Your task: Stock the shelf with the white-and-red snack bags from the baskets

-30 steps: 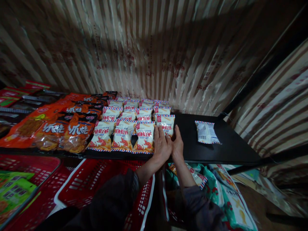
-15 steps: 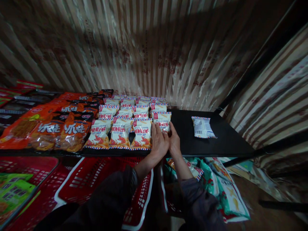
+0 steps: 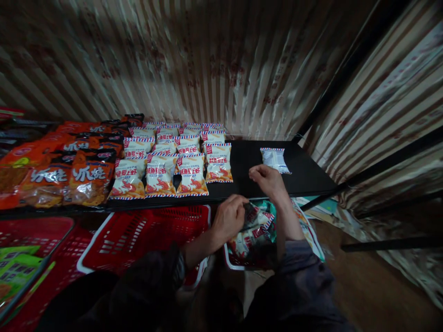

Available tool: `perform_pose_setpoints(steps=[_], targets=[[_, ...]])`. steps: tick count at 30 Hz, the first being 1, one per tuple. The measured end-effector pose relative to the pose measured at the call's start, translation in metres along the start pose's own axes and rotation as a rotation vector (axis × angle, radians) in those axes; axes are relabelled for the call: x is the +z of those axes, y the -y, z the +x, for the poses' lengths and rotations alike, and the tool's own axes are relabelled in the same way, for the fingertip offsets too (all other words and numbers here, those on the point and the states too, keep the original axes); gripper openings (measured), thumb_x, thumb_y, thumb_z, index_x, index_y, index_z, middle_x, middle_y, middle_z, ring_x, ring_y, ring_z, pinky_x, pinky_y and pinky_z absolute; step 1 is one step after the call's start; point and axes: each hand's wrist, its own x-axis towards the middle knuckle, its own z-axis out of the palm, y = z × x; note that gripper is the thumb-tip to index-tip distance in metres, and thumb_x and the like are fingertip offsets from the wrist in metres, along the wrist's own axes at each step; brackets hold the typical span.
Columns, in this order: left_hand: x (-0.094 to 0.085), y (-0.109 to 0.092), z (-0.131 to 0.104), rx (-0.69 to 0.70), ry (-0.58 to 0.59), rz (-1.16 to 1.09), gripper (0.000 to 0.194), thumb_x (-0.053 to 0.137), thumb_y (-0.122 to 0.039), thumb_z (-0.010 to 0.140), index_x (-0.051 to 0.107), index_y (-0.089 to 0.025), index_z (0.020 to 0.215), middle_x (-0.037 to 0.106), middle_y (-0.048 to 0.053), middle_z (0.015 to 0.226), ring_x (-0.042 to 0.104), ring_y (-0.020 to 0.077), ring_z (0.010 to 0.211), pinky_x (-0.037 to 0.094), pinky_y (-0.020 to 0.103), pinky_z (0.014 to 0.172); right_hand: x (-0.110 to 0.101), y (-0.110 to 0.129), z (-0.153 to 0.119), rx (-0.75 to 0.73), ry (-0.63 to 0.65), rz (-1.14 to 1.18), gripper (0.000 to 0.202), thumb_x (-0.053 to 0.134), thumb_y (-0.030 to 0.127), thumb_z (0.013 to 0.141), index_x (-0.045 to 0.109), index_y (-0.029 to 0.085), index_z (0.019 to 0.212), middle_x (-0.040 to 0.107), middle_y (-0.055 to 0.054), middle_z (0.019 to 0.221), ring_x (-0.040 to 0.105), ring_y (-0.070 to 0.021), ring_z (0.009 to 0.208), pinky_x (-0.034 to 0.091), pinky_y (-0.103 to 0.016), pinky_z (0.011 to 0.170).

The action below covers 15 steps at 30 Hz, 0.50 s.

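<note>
My left hand (image 3: 229, 217) hovers in front of the shelf's front edge, its fingers loosely bent, thumb a little apart, nothing in it. Over the black shelf (image 3: 242, 177), my right hand (image 3: 270, 182) has its fingers curled in, and no item shows in them. To its left a white snack packet (image 3: 218, 163) with a striped edge leans at the end of several like it, the front ones including a packet (image 3: 192, 175) nearer the edge. Just behind my right hand lies one packet (image 3: 274, 160) with its pale back up.
Orange snack bags (image 3: 90, 180) fill the shelf's left part. Below stand a red basket (image 3: 138, 235) and a white-rimmed basket holding packets (image 3: 247, 240). Green bags (image 3: 20, 272) lie at lower left. A dark metal post (image 3: 328, 110) and a striped curtain (image 3: 194, 60) bound the shelf.
Both hands have let go of the rightmost front packet, which stays on the shelf. My left hand has come down towards me; my right hand has moved right. The view has shifted.
</note>
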Motion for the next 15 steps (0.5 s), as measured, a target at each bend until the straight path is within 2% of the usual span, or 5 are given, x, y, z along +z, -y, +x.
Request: perform_pose_setpoints(steps=[2,5,9,12,15], targets=[[0.015,0.000,-0.014,-0.138,0.183,0.039,0.034,0.042,-0.013,0.085,0.065,-0.019,0.110,0.068,0.007,0.114,0.063,0.0186,0.108,0.046,0.030,0.100,-0.023,-0.006,-0.009,0.030,0.282,-0.046,0.023,0.053,0.032,0.082,0.069,0.017,0.082,0.069,-0.002,0.073,0.063,-0.0155,0.069,0.049,-0.026,0.066],[0.033,0.002,-0.027,-0.274,0.343,0.094,0.033,0.050,-0.015,0.082,0.064,-0.019,0.112,0.066,0.008,0.120,0.060,0.0227,0.115,0.044,0.033,0.103,-0.042,-0.018,-0.023,0.109,0.477,-0.299,0.015,0.057,0.021,0.077,0.071,0.020,0.075,0.070,0.000,0.068,0.062,-0.0145,0.066,0.044,-0.023,0.061],[0.045,0.007,-0.026,-0.365,0.302,0.102,0.040,0.047,-0.016,0.085,0.058,-0.016,0.124,0.061,0.010,0.131,0.055,0.0203,0.123,0.039,0.028,0.107,-0.040,-0.038,-0.038,0.194,0.520,-0.507,0.016,0.061,0.011,0.070,0.071,0.022,0.064,0.070,0.000,0.063,0.064,-0.0166,0.065,0.040,-0.024,0.058],[0.047,0.009,-0.017,-0.443,0.240,0.130,0.045,0.046,-0.016,0.086,0.054,-0.013,0.130,0.051,0.012,0.142,0.047,0.0207,0.131,0.033,0.028,0.112,-0.033,-0.049,-0.046,0.205,0.532,-0.554,0.014,0.062,0.012,0.071,0.071,0.023,0.067,0.071,-0.001,0.068,0.066,-0.0181,0.070,0.041,-0.025,0.061],[0.049,0.012,-0.007,-0.544,0.178,0.161,0.046,0.047,-0.018,0.085,0.052,-0.016,0.131,0.049,0.014,0.142,0.047,0.0241,0.132,0.036,0.033,0.110,-0.025,-0.053,-0.051,0.179,0.567,-0.577,0.014,0.063,0.013,0.071,0.072,0.024,0.073,0.073,-0.001,0.078,0.067,-0.0192,0.079,0.043,-0.025,0.067]])
